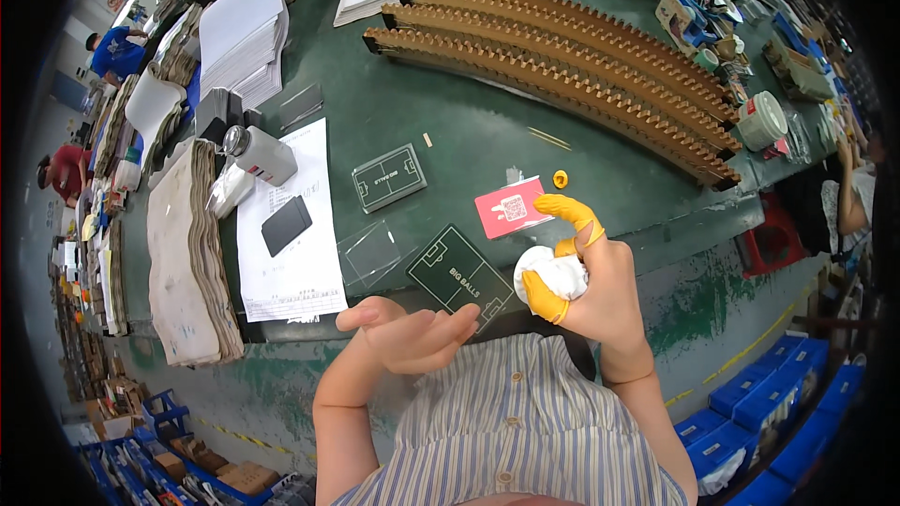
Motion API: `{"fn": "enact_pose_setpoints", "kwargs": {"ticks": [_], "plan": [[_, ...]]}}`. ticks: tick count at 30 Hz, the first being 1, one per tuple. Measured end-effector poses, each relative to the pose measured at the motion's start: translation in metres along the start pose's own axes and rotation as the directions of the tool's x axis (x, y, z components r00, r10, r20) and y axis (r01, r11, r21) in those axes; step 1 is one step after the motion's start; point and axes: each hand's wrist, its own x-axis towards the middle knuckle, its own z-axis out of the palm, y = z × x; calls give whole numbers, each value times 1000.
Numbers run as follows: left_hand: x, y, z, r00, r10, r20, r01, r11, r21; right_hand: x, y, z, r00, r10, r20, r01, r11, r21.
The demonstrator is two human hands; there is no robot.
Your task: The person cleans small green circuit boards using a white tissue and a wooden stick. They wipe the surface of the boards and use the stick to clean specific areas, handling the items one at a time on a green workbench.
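My right hand (600, 286) wears yellow rubber finger covers and is closed on a crumpled white cloth (555, 274), with the index finger stretched up toward a red card (509, 207). My left hand (412, 333) is held palm up with fingers apart and holds nothing, just below a dark green flat box printed like a sports pitch (461, 274) at the table's near edge. A second small green box (388, 177) lies farther back, and a clear plastic sleeve (367, 251) lies between them.
Long curved rows of brown cardboard pieces (562, 61) cross the green table (469, 131). White paper sheets (286, 225) carry a black phone-like slab (286, 225) and a white bottle (262, 155). Cardboard stacks (187, 253) stand left. Blue bins (769, 412) sit on the floor at right; other people work at both sides.
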Motion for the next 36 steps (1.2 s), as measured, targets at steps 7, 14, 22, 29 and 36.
{"fn": "enact_pose_setpoints", "kwargs": {"ticks": [7, 14, 22, 29, 36], "plan": [[3, -1, -8, 992, 89, 94, -87, 996, -29, 1, -2, 5, 1000, -7, -5, 7, 997, -73], [0, 3, -12, 989, -3, 146, 2, 1000, 2, 0, -2, 5, 997, -44, -68, 36, 993, -112], [1, 3, -13, 991, -42, 125, 45, 999, -22, -5, 7, 10, 976, 91, -196, -35, 961, 274], [-10, 4, -7, 998, 26, 62, -24, 999, -43, -6, 11, 6, 996, 73, -43, -59, 961, 270], [-2, -1, -14, 990, -9, 138, 30, 989, -145, 5, 25, 5, 964, 53, 262, -257, 453, 854]]}}
